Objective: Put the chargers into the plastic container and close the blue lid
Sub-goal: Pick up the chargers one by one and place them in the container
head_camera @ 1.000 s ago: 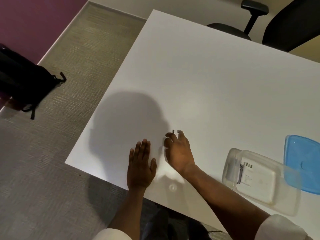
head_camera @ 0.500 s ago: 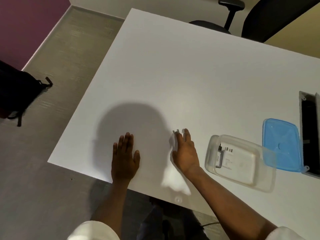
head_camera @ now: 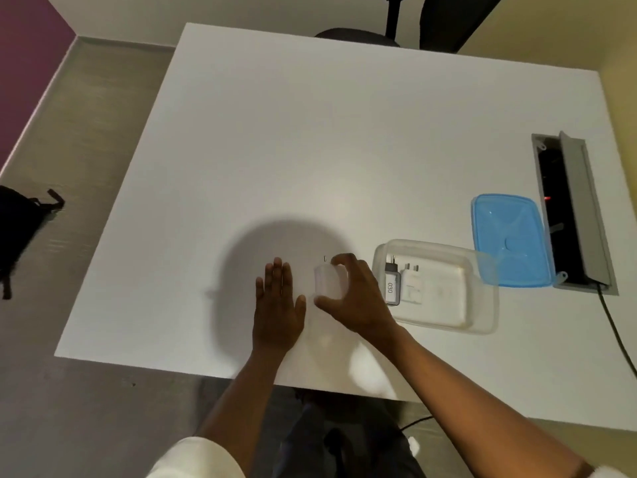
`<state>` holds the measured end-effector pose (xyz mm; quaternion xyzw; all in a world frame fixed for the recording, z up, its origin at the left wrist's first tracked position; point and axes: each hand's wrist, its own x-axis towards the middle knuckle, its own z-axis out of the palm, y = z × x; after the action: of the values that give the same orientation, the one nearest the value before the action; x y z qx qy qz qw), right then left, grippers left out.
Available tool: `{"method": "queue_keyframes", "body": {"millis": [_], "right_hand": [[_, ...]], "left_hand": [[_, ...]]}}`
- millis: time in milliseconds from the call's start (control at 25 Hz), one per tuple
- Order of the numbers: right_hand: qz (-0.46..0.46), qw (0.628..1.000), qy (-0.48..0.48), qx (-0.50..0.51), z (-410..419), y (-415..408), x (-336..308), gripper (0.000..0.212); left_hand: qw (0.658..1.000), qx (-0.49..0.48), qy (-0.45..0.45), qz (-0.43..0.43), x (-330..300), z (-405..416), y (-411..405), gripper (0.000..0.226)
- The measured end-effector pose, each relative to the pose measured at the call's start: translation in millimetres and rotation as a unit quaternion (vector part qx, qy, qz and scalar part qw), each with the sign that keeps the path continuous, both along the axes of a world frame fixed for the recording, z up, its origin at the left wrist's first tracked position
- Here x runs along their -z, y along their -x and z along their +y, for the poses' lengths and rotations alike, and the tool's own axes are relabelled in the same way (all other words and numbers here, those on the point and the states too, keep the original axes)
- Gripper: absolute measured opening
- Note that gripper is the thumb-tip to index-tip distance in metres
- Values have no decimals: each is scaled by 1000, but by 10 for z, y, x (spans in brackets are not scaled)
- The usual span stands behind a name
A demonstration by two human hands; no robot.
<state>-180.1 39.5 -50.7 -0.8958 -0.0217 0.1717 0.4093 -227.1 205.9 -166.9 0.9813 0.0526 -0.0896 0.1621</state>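
My right hand [head_camera: 355,294] grips a white charger [head_camera: 325,282] just above the white table [head_camera: 310,150], its metal prongs pointing away from me. My left hand [head_camera: 277,308] lies flat on the table beside it, fingers together, holding nothing. Right of my right hand stands the clear plastic container [head_camera: 482,298], open. Inside it, at its left end, lie a black charger [head_camera: 392,282] with a label and a white charger [head_camera: 412,282]. The blue lid [head_camera: 510,239] lies on the table behind the container's right end.
A grey cable hatch [head_camera: 575,208] is sunk into the table at the right, with a black cable running off the edge. An office chair [head_camera: 413,22] stands at the far side. A black bag [head_camera: 20,229] lies on the floor at left.
My right hand has curled around the white charger and lifted it slightly off the table. The camera view has swung right, showing more of the container, lid and hatch.
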Motion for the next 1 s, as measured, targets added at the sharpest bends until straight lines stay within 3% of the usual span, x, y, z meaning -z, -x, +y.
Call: {"method": "queue_keyframes", "body": {"millis": [200,400,600,1000], "right_hand": [[-94,993,-54,55,-520,157,-273,71],[-82,985,-12,149,-1214,184,-269,74],[-44,978,28,201,-1609,83,27,74],[44,971,107,207,-1706,-81,391,81]], "left_hand": [[998,56,-13,-3,8,-325,-173,71],[997,82,9,3,-27,-643,-394,72],[1000,17,23,-6,-43,-1000,-471,72],[1000,1,-21,4,-27,-1069,-483,77]]}}
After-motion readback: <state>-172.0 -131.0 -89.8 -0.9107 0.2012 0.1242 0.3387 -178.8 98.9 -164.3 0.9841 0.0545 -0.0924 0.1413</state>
